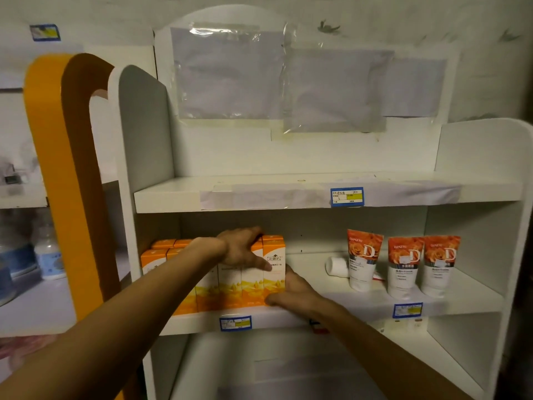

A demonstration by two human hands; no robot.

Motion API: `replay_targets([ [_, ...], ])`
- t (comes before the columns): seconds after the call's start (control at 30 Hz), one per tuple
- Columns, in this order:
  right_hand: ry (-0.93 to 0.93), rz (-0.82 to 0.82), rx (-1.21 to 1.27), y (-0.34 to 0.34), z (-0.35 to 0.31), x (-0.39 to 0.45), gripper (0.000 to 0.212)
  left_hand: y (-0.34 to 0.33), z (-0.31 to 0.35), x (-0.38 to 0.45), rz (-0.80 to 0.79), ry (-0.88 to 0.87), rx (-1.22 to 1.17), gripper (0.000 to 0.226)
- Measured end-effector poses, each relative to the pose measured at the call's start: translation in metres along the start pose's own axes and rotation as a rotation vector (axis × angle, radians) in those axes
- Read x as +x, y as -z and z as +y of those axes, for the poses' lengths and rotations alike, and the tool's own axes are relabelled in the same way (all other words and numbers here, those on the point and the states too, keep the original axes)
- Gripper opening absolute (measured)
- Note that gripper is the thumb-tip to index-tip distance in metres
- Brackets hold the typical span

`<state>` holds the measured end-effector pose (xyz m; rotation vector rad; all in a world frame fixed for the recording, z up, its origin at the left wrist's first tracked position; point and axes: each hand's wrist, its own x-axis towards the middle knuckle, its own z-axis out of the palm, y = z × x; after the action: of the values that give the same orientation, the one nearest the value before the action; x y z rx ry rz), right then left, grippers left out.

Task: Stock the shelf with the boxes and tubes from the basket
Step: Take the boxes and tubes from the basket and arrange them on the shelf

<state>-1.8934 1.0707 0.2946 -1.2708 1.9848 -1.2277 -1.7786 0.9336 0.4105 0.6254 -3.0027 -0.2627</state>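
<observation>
My left hand (245, 249) curled over top of boxes (251, 281), left on middle shelf (360, 308). Right hand (291, 295) flat, fingers straight, pressing row's right end. Tubes (403, 264) stand right. Boxes likely light, stiff card; squeeze by sides, gently.

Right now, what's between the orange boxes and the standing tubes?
In the head view, bare white shelf, then one tube lying down beside the standing tubes; boxes sit left.
</observation>
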Motion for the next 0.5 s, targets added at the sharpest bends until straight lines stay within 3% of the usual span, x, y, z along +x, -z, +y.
replay_targets([
  [0.13, 0.004, -0.005, -0.049, 0.01, -0.004, -0.005, 0.083, 0.001, 0.003, -0.001, -0.002, 0.011, 0.013, 0.079],
  [0.3, 0.042, 0.137, -0.184, 0.035, -0.003, -0.03, 0.08, 0.001, 0.009, -0.005, 0.027, -0.002, 0.09, 0.086],
  [0.43, 0.096, 0.268, -0.3, 0.065, 0.006, -0.046, 0.068, 0.006, 0.022, -0.01, 0.163, -0.052, 0.212, 0.101],
  [0.5, 0.094, 0.3, -0.342, 0.08, 0.008, -0.057, 0.06, 0.008, 0.033, -0.011, 0.234, -0.112, 0.253, 0.097],
])
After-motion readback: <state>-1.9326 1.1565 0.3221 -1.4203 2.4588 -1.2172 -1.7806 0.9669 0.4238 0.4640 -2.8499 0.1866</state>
